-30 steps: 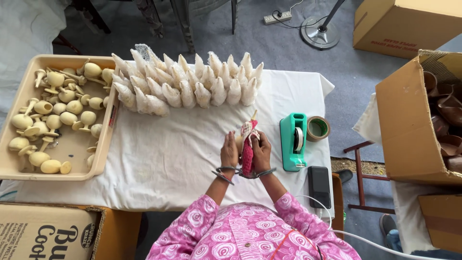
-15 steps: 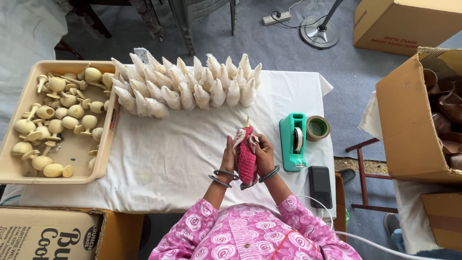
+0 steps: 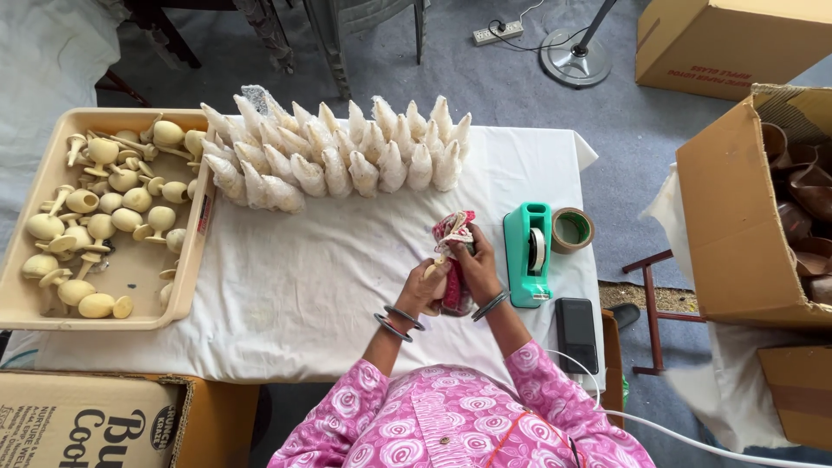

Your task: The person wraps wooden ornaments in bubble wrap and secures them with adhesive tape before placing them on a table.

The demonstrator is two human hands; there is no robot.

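I'm mid-wrap: my left hand [image 3: 422, 290] grips the red-and-white wrapped piece [image 3: 451, 251], right hand [image 3: 475, 264] fingers pinching its top. Next, I judge, the tape dispenser [image 3: 529, 254].

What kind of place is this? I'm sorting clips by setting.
Probably a small craft packing workspace. A tray holds pale wooden goblet-shaped pieces, wrapped bundles lie in rows on the cloth-covered table, and a tape dispenser and cardboard boxes sit nearby.
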